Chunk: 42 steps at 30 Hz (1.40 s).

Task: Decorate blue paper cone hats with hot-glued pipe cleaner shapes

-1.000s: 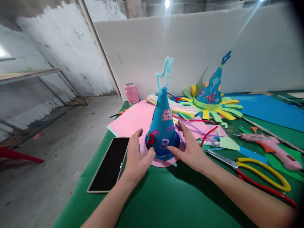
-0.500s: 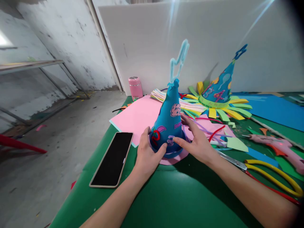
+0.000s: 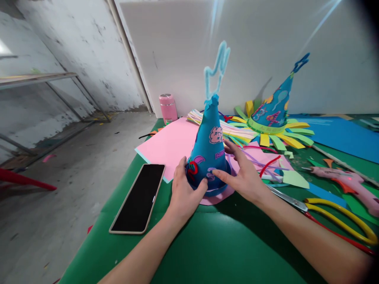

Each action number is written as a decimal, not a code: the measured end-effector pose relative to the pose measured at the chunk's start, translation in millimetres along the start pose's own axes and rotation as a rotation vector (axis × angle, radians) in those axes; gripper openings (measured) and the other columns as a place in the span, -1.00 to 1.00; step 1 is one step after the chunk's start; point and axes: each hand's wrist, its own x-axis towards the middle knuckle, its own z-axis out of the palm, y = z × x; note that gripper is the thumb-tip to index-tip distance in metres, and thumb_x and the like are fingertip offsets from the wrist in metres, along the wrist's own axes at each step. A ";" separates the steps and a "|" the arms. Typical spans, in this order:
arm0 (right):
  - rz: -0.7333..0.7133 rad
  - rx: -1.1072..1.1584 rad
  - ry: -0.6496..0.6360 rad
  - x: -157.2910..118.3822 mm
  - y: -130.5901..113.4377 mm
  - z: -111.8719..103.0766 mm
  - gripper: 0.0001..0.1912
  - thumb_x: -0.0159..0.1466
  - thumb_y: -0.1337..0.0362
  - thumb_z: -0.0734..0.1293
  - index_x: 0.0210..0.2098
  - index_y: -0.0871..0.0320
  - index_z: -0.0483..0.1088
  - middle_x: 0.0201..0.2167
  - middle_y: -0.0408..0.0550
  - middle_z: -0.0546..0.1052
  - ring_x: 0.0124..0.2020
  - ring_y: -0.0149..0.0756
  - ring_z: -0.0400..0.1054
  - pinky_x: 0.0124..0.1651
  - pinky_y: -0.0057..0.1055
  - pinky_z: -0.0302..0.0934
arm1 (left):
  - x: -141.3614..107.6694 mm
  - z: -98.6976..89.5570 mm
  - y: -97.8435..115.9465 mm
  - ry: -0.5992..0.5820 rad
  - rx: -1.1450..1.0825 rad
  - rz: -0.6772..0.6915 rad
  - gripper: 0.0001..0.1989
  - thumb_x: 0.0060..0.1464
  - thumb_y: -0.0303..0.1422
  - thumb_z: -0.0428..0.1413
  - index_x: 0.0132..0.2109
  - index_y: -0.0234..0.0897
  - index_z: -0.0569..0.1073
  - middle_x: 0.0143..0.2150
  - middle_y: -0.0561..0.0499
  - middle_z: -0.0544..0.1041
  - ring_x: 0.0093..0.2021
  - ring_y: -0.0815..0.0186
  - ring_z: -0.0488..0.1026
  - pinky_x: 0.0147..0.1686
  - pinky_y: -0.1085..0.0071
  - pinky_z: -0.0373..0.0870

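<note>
A blue cone-shaped party hat (image 3: 204, 146) stands before me on the green table (image 3: 225, 248), its base over a round pink piece (image 3: 220, 198). Pink, purple and red decorations mark its side, and a light blue pipe-cleaner shape (image 3: 217, 71) rises from its tip. My left hand (image 3: 187, 187) grips the hat low on its left side, thumb on the front. From the right, my right hand (image 3: 242, 173) holds it the same way, with the thumb near a small purple figure.
A phone (image 3: 139, 199) lies at left beside pink sheets (image 3: 174, 138). Scissors (image 3: 334, 217) and a pink glue gun (image 3: 346, 179) are at right. Behind stand a pink flask (image 3: 168, 108) and another decorated hat (image 3: 274, 104), amid paper strips (image 3: 237, 132) and pipe cleaners.
The hat's upper part and its pipe-cleaner shape have tilted slightly to the left. Both hands keep their hold around the base.
</note>
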 end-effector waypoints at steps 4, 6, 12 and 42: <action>0.013 0.019 0.001 1.2 -1.3 1.1 -0.21 0.00 0.11 0.36 0.14 0.06 -0.04 0.04 0.03 0.27 0.02 -0.10 0.16 -0.02 -0.12 0.09 | 0.1 1.4 0.7 0.008 0.003 -0.007 -0.29 -0.11 -0.31 0.06 0.16 -0.46 -0.02 0.11 -0.31 0.17 0.14 0.08 0.09 0.07 0.09 0.07; 0.015 0.021 0.002 1.5 -2.0 1.2 -0.21 0.00 0.11 0.36 0.14 0.06 -0.05 0.04 0.03 0.26 0.02 -0.10 0.16 -0.02 -0.12 0.09 | -0.2 2.4 1.1 0.012 -0.004 -0.008 -0.30 -0.11 -0.32 0.06 0.15 -0.45 -0.02 0.11 -0.29 0.17 0.13 0.08 0.09 0.07 0.08 0.06; 0.007 0.018 0.003 1.1 -2.1 1.0 -0.21 0.00 0.10 0.36 0.14 0.05 -0.04 0.04 0.04 0.26 0.02 -0.07 0.16 -0.03 -0.08 0.09 | -2.0 5.8 -1.7 0.010 -0.046 0.004 -0.34 -0.06 -0.33 0.03 0.16 -0.40 -0.03 0.12 -0.26 0.16 0.15 0.09 0.07 0.09 0.09 0.03; 0.029 -0.082 0.075 0.4 -4.7 5.5 -0.23 -0.01 0.08 0.34 0.12 0.06 -0.03 -0.04 0.05 0.31 -0.04 -0.05 0.21 -0.05 -0.07 0.10 | -3.9 12.5 -2.1 0.058 0.031 0.033 -0.35 -0.12 -0.37 0.05 0.14 -0.32 0.02 0.09 -0.20 0.21 0.11 0.07 0.12 0.05 0.06 0.07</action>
